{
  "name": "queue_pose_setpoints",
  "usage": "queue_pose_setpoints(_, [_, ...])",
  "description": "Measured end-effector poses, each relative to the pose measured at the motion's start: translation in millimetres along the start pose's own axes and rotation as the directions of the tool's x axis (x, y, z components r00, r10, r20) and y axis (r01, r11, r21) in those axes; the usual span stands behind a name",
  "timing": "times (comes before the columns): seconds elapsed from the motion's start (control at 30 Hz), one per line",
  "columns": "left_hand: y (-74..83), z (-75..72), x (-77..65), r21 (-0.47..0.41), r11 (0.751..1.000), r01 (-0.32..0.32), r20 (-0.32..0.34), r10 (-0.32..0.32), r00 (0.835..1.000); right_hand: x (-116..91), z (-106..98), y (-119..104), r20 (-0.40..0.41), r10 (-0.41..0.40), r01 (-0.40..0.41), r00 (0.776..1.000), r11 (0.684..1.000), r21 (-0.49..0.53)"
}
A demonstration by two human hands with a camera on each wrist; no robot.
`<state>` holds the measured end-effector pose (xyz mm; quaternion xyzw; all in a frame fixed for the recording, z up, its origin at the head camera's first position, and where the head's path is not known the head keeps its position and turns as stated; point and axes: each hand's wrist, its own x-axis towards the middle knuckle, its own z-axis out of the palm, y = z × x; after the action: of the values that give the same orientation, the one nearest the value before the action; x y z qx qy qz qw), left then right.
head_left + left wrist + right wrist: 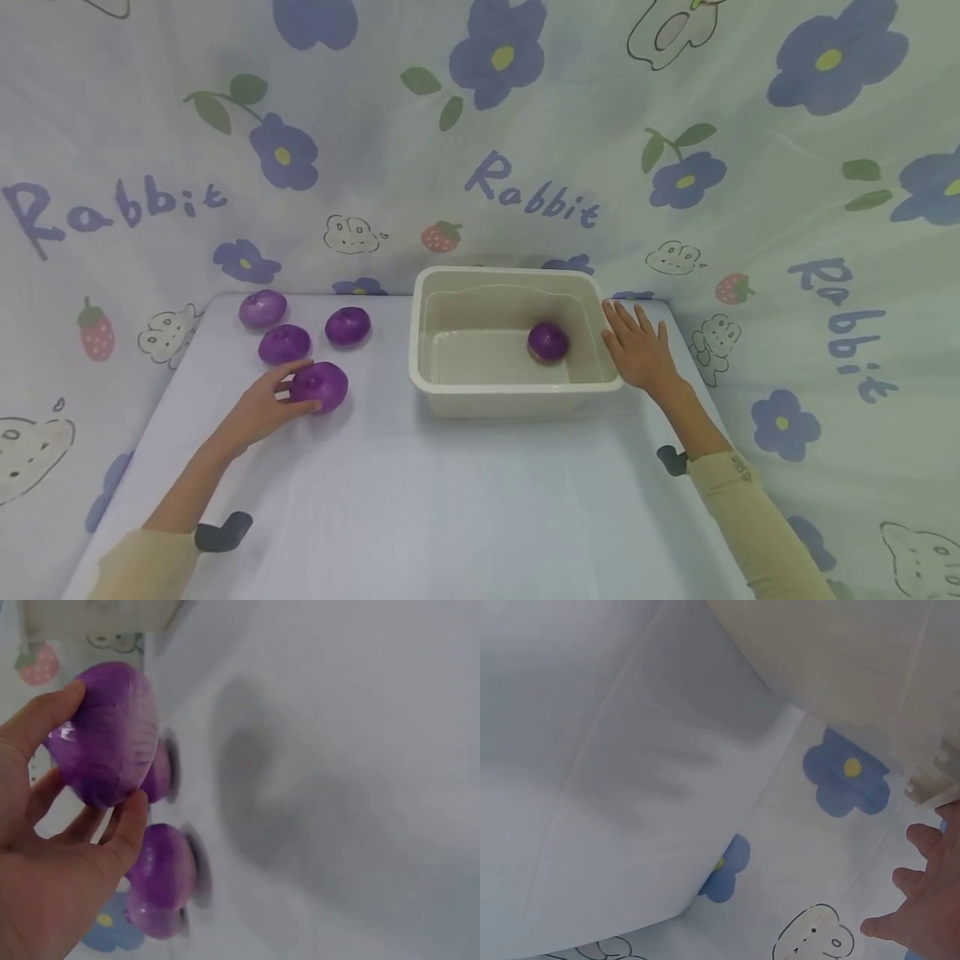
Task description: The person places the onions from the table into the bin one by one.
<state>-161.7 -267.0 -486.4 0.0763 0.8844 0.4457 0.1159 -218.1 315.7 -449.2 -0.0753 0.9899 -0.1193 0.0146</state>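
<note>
My left hand (258,410) grips a purple onion (320,387) between thumb and fingers. In the left wrist view that onion (109,735) is lifted off the white tabletop, its shadow falling well to the side. Just behind it on the table lie three more purple onions, one nearest (284,344), one to the right (348,327) and a paler one (262,309) at the back. My right hand (640,346) lies with spread, straight fingers at the right rim of a cream plastic bin (465,400). One onion (547,342) sits inside the bin, toward its right end.
The white table (480,508) ends against a hanging cloth (570,108) printed with flowers and rabbits, which also rises along both sides. Dark straps (223,533) show at the wrists near the beige sleeves.
</note>
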Motion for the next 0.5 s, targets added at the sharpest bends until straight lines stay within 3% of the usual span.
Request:
queue_pose_setpoints(0.27, [33.8, -16.6, 10.7, 0.000, 0.997, -0.072, -0.015, 0.072, 0.997, -1, -1, 0, 0.005, -0.003, 0.003, 1.000, 1.000, -0.004])
queue_pose_setpoints(0.5, [62.4, -26.8, 22.5, 0.042, 0.985, -0.166, -0.060, 0.168, 0.984, -1, 0, 1, 0.006, -0.005, 0.005, 1.000, 1.000, -0.013])
